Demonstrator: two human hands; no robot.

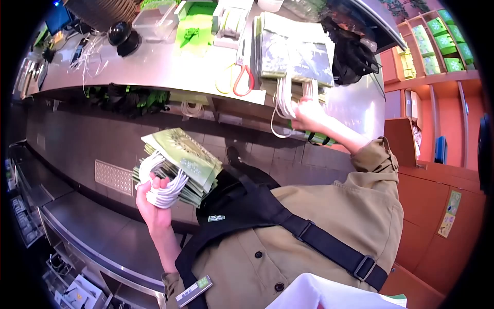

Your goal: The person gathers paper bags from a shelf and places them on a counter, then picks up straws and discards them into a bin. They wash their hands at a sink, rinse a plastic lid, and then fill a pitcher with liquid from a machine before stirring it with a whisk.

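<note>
My left hand (156, 193) is closed around the white rope handles of a thick bundle of green paper bags (184, 157). That bundle hangs in front of my apron, off the counter. At the counter's edge my right hand (309, 114) is closed on the white handles of a second stack of paper bags (296, 54), which lies flat on the steel counter with its handles toward me. Some fingers of this hand are hidden. A pair of scissors with red and yellow handles (243, 81) lies just left of this stack.
The steel counter (154, 67) carries a black dome-shaped object (122, 37), a clear plastic bin (153, 20), bright green cloth (193, 33) and black bags (350, 54). Orange shelving (432, 98) stands at right. A lower dark worktop (103, 221) runs along the left.
</note>
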